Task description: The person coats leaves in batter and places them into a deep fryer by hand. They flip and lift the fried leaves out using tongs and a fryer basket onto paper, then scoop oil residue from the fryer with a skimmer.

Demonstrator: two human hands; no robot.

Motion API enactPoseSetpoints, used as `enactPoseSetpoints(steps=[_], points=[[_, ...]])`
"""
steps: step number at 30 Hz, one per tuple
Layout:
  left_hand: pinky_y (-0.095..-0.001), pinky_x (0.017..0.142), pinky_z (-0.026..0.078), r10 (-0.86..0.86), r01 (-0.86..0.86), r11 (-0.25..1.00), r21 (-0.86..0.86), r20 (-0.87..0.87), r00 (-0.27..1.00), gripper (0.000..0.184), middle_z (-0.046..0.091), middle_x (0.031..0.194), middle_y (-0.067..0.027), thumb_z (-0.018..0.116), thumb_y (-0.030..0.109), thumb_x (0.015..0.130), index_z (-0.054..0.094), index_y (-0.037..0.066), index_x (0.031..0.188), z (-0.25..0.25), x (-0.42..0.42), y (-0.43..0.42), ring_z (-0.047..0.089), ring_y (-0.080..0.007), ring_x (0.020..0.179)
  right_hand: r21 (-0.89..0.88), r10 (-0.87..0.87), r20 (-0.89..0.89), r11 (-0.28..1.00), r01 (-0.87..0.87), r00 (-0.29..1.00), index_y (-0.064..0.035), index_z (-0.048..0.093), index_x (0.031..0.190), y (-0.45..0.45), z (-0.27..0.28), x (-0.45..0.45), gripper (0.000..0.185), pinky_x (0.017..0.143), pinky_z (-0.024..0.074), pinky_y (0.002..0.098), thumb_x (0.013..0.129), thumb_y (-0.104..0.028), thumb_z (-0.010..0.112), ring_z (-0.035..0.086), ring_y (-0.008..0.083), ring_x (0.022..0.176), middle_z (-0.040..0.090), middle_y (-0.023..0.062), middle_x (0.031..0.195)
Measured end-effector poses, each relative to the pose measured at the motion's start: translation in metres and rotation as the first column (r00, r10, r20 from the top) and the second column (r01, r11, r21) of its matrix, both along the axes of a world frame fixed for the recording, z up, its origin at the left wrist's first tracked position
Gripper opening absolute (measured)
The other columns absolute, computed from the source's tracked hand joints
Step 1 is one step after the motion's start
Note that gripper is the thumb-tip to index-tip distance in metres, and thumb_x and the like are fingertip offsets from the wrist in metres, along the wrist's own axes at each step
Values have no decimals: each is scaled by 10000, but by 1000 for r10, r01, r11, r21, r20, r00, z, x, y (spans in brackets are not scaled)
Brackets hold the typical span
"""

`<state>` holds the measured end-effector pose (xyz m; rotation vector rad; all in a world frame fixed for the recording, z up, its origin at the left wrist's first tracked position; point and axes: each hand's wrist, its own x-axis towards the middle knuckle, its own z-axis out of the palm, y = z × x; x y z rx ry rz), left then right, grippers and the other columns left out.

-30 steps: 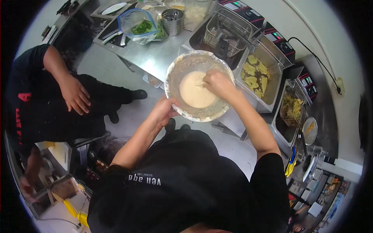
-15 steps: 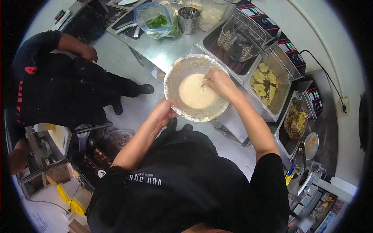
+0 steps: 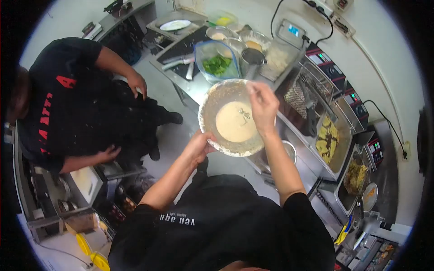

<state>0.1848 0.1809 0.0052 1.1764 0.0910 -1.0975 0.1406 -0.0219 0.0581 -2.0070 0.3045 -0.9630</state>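
Your left hand [image 3: 201, 147] has its fingers curled round the near-left rim of the bowl [image 3: 218, 100], left of the fryer [image 3: 312, 147]. Right hand's [image 3: 263, 106] fingers are pinched above the batter [image 3: 233, 125], can't tell if they've got anything.

Co-worker [image 3: 86, 108] in black, white plate [image 3: 175, 25], wall cable [image 3: 390, 123]

The left hand [image 3: 201, 147] is gripping the bowl [image 3: 226, 95], which is holding pale batter [image 3: 233, 126]. The right hand [image 3: 263, 106] is hovering above its right side, fingers pinching together. Beyond, a bag [image 3: 214, 48] of leaves [image 3: 217, 65] is lying beside knives [image 3: 190, 71].
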Motion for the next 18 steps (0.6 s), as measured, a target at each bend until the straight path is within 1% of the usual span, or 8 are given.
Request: enactPoseSetpoints(steps=[2, 6, 7, 8, 11, 13, 15, 18], points=[[-381, 782, 579, -9, 9, 1000, -9, 17, 1000, 460, 616, 1064, -136, 517, 21, 742, 483, -56, 1194, 2, 30, 4, 661, -233, 863, -83, -138, 532, 973, 214, 836, -10, 670, 958, -7, 34, 58, 124, 708, 484, 282, 835, -26, 658, 598, 183, 756, 652, 94, 857], [-382, 775, 572, -39, 30, 996, 82, 109, 993, 496, 610, 1038, -121, 528, 10, 733, 462, -22, 1224, 10, 82, 9, 652, -226, 849, -75, -175, 749, 936, 344, 640, -22, 673, 954, -29, 113, 213, 150, 717, 500, 334, 812, -70, 668, 621, 248, 762, 651, 120, 858], [-383, 765, 571, -31, 21, 996, 82, 116, 993, 501, 609, 1036, -120, 530, 6, 729, 458, -22, 1224, 11, 90, 10, 651, -227, 850, -238, -209, 642, 861, 450, 738, -49, 686, 970, -55, 100, 278, 200, 652, 481, 301, 853, -209, 662, 605, 178, 682, 644, 104, 766], [-384, 756, 570, -24, 13, 996, 91, 116, 993, 506, 608, 1034, -120, 532, 1, 725, 453, -23, 1224, 12, 94, 12, 650, -227, 851, -258, -221, 72, 938, 232, 973, -4, 689, 956, -94, 59, 368, 334, 799, 500, 459, 786, -292, 671, 666, 340, 877, 646, 269, 849], [-377, 723, 573, -33, 22, 995, 100, 104, 994, 504, 615, 1012, -111, 532, 0, 717, 455, -21, 1215, -2, 106, 17, 654, -218, 795, -335, -111, 132, 930, 150, 985, -32, 697, 973, -64, 92, 337, 230, 729, 504, 408, 822, -195, 640, 668, 339, 848, 650, 262, 862], [-374, 708, 574, -59, 48, 992, 120, 91, 994, 510, 619, 1006, -111, 539, 3, 705, 463, -22, 1208, -14, 108, 20, 656, -219, 769, -20, -53, -53, 998, 52, 997, -26, 690, 978, -45, 117, 262, 227, 727, 509, 389, 824, -187, 646, 665, 342, 834, 657, 247, 858], [-375, 692, 571, -147, 138, 984, 114, 74, 986, 502, 620, 1012, -123, 546, 11, 693, 481, -29, 1190, -23, 111, 24, 655, -235, 783, -80, -92, -58, 993, 87, 994, -111, 681, 1131, -55, 97, 201, 313, 844, 509, 356, 834, -207, 660, 672, 320, 927, 682, 215, 1020], [-414, 784, 569, -240, 235, 968, 83, 50, 970, 535, 583, 1120, -170, 527, 0, 721, 440, -64, 1245, -35, 103, 28, 617, -266, 967, -333, -192, -100, 931, 149, 976, -41, 689, 942, -40, 65, 83, 216, 637, 492, 377, 821, -220, 674, 617, 294, 656, 651, 167, 763]])
